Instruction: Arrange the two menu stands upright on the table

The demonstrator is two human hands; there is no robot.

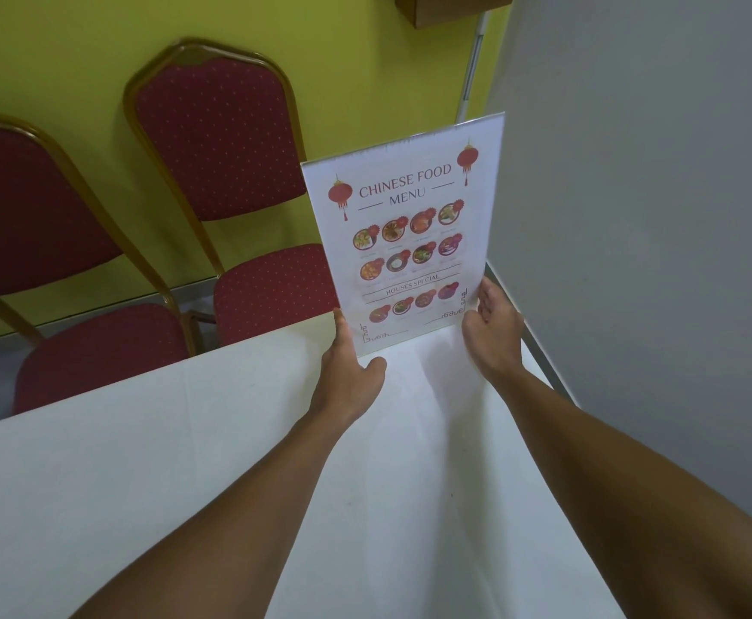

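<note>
A person steadies a menu stand (403, 243) at the far right corner of the white bench (186, 462), both arms stretched forward. The left hand (347, 368) clasps the stand's lower left edge, thumb in front; the right hand (494, 328) clasps the lower right edge, fingers curled around it. The sheet's long axis runs up from between the two grips, printed face toward the wearer, tilted slightly to the right. Its foot sits at the bench's far edge; whether it rests there cannot be told. Both hands are equally near. Only one stand shows. Two red chairs (213, 140) wait beyond.
</note>
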